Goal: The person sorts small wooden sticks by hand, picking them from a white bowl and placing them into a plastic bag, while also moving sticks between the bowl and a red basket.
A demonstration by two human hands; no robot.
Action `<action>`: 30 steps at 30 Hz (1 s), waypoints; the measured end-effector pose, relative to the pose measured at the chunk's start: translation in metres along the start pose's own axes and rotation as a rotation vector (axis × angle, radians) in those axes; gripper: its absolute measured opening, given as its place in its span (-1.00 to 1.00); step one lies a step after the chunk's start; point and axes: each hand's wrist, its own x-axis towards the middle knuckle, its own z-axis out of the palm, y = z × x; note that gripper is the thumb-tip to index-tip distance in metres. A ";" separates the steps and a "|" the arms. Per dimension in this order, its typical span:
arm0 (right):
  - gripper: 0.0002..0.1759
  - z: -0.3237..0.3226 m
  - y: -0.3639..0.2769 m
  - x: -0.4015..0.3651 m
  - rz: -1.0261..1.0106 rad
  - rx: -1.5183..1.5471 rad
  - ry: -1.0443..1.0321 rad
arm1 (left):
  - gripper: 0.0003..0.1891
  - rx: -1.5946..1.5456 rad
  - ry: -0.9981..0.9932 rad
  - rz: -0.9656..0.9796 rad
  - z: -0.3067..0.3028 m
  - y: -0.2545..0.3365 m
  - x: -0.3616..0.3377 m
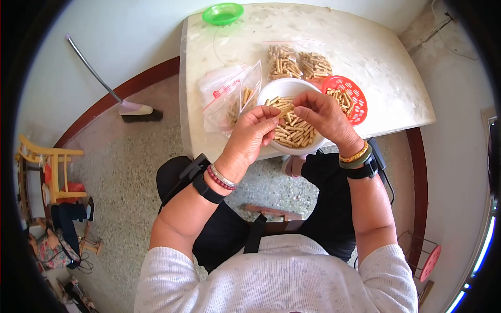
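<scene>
Both hands are above a white bowl point(266, 94) of short tan sticks point(295, 130). My left hand point(253, 130) pinches one end of a tan stick point(285, 111), and my right hand point(326, 117) pinches its other end. Right of the bowl, a red perforated basket point(359, 104) holds more sticks. Left of the bowl lies an open clear bag point(250, 78) with some sticks inside, on top of a stack of flat plastic bags point(222, 83). Behind the bowl are two clear bags filled with sticks point(283, 61) point(314, 65).
A green dish point(223, 14) stands at the back left of the pale table point(365, 36). On the floor at left are a broom point(138, 111) and a wooden chair point(55, 167). Part of a person point(57, 245) shows at lower left. A red-topped stool point(430, 263) stands at lower right.
</scene>
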 end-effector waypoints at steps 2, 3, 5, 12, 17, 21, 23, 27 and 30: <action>-0.82 0.001 -0.001 -0.001 -0.001 0.018 0.005 | -0.84 0.038 0.008 0.029 0.001 0.000 -0.001; -0.82 0.003 -0.004 -0.001 -0.015 0.059 0.009 | -0.84 0.066 0.019 0.044 0.001 0.001 -0.001; -0.83 0.004 -0.005 -0.002 -0.028 0.101 0.013 | -0.85 0.093 0.029 0.058 0.001 0.001 -0.001; -0.86 0.003 -0.002 -0.001 -0.042 0.112 -0.007 | -0.86 0.131 0.020 0.087 0.002 0.001 -0.003; -0.86 0.003 0.002 0.001 -0.041 0.086 0.034 | -0.85 0.053 0.018 0.081 -0.001 0.000 -0.002; -0.83 0.003 0.004 0.001 -0.035 -0.007 0.057 | -0.83 0.042 -0.001 0.108 0.002 0.003 -0.006; -0.81 0.002 0.005 0.001 -0.042 -0.027 0.062 | -0.84 0.046 -0.007 0.114 0.004 0.005 -0.006; -0.80 0.002 0.001 0.000 -0.051 -0.107 0.071 | -0.85 0.075 -0.015 0.117 0.003 0.004 -0.005; -0.79 0.003 -0.005 -0.001 -0.037 -0.079 0.055 | -0.85 0.063 -0.010 0.110 0.000 0.002 -0.004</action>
